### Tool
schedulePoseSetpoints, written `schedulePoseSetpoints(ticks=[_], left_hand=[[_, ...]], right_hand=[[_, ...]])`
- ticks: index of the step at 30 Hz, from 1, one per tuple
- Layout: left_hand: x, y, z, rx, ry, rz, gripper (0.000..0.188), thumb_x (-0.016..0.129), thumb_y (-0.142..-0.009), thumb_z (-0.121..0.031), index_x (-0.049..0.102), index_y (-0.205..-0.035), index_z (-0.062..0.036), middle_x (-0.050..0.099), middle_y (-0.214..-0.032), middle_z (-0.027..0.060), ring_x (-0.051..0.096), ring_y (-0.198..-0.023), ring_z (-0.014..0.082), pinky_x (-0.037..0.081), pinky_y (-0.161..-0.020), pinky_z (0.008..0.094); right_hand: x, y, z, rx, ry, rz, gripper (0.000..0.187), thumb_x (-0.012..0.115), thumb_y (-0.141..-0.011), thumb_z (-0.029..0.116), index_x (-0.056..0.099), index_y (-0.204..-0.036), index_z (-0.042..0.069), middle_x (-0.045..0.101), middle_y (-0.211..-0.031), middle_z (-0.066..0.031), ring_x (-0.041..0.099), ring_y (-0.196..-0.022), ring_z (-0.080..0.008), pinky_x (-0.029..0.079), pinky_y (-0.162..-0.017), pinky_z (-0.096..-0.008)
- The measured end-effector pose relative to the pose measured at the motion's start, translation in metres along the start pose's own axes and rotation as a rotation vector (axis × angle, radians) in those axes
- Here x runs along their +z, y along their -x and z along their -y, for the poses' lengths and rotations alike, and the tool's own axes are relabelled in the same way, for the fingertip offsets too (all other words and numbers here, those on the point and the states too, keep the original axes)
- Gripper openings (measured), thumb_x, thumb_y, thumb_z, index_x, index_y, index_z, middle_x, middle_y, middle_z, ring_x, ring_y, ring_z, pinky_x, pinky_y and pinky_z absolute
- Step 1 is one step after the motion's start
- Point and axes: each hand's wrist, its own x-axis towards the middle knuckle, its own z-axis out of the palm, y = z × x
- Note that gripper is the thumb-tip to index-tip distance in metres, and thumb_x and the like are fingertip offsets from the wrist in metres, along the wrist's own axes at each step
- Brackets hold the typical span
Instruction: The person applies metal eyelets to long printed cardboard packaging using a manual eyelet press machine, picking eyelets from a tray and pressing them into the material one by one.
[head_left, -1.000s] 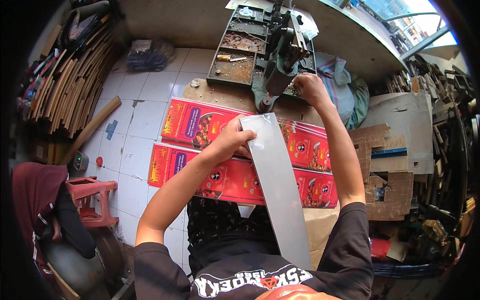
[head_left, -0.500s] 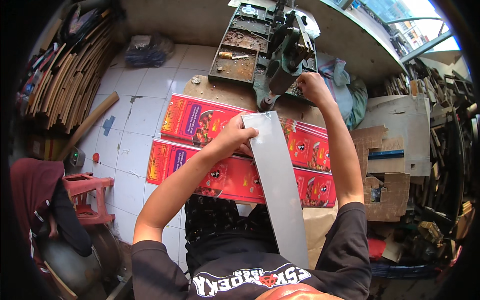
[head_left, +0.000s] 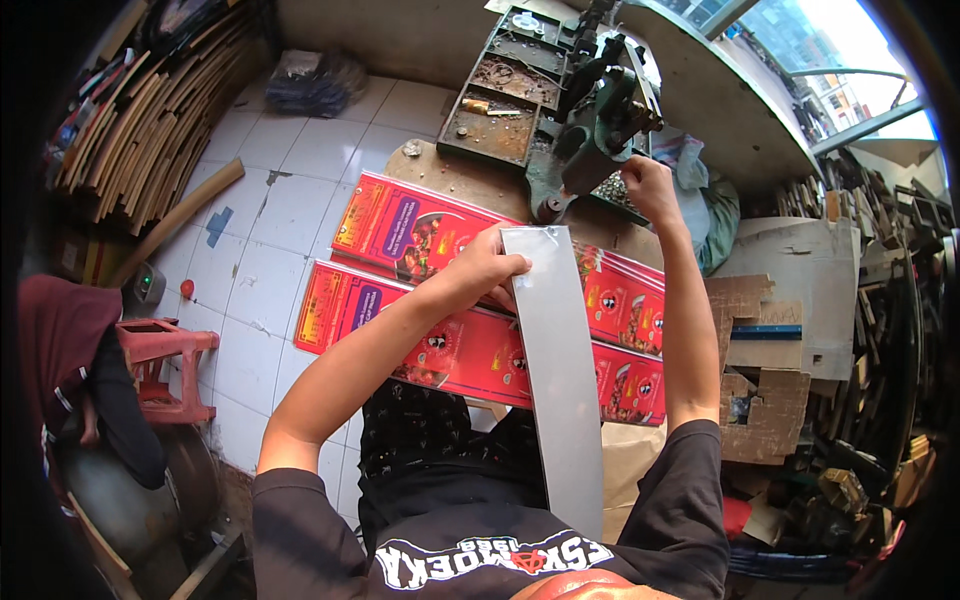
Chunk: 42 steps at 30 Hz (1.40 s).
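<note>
My left hand (head_left: 487,266) grips the far end of a long, plain grey strip-shaped panel (head_left: 562,380), thumb on top. The panel runs back toward my body, and its far edge lies just in front of the base of a dark green hand press (head_left: 592,165). My right hand (head_left: 650,188) is closed beside the press, at a tray of small metal pieces (head_left: 614,190); whatever its fingers hold is hidden. Beneath the grey panel lie red printed panels in two rows, a farther stack (head_left: 385,222) and a nearer one (head_left: 465,355).
Left of the press stands a compartmented tray (head_left: 490,135) with scraps. A red plastic stool (head_left: 165,360) and a person in a maroon head covering (head_left: 65,345) are at the left. Stacked boards (head_left: 160,130) lean far left; cardboard pieces (head_left: 765,400) and wood offcuts crowd the right.
The whole view has shifted slightly. My right hand has drawn a little toward me, showing more of the small pieces. My left hand keeps its hold on the grey panel.
</note>
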Motion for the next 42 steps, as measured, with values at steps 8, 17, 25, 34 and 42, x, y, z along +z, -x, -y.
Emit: schedulePoseSetpoints(ticks=[8,17,25,34,42], left_hand=[[0.003,0.003,-0.006,-0.007,-0.031,-0.036,0.043,0.055,-0.085,-0.010,0.048,-0.124,0.0063,0.067,-0.100,0.0147,0.072,-0.082,0.0226,0.064,-0.061,0.0348],[-0.003,-0.001,0.000,-0.010,-0.021,0.030,0.050,0.059,-0.086,-0.015,0.046,-0.131,0.0032,0.066,-0.105,0.0136,0.072,-0.084,0.0208,0.063,-0.062,0.0321],[-0.003,-0.003,0.005,0.002,0.013,0.015,0.049,0.059,-0.086,-0.014,0.046,-0.130,0.0036,0.066,-0.104,0.0131,0.072,-0.083,0.0206,0.063,-0.060,0.0318],[-0.002,0.001,-0.002,-0.009,-0.007,0.021,0.048,0.060,-0.087,-0.017,0.046,-0.129,0.0025,0.066,-0.103,0.0124,0.071,-0.081,0.0187,0.062,-0.059,0.0285],[-0.003,0.001,0.000,-0.017,-0.020,0.000,0.046,0.060,-0.088,-0.017,0.047,-0.128,0.0013,0.066,-0.103,0.0117,0.071,-0.079,0.0174,0.061,-0.058,0.0270]], right_hand=[[0.013,-0.004,0.002,-0.050,0.279,0.075,0.021,0.068,-0.084,0.014,0.072,-0.104,0.011,0.065,-0.102,-0.0138,0.063,-0.101,-0.0348,0.051,-0.088,-0.0448],[0.012,-0.007,0.002,-0.082,0.122,0.006,0.011,0.067,-0.080,0.009,0.073,-0.088,0.005,0.071,-0.092,-0.0148,0.067,-0.091,-0.0323,0.052,-0.085,-0.0422],[0.005,0.001,0.016,-0.039,0.004,-0.098,0.011,0.068,-0.082,0.011,0.072,-0.090,0.004,0.071,-0.086,-0.0139,0.069,-0.083,-0.0289,0.054,-0.077,-0.0386],[0.015,0.035,0.068,-0.157,-0.416,0.090,0.016,0.072,-0.084,0.008,0.071,-0.099,0.002,0.071,-0.081,-0.0051,0.060,-0.066,-0.0061,0.050,-0.061,-0.0258],[0.023,0.043,0.078,-0.165,-0.548,0.122,0.018,0.076,-0.082,0.006,0.072,-0.098,0.003,0.070,-0.080,-0.0022,0.060,-0.067,-0.0050,0.051,-0.062,-0.0239]])
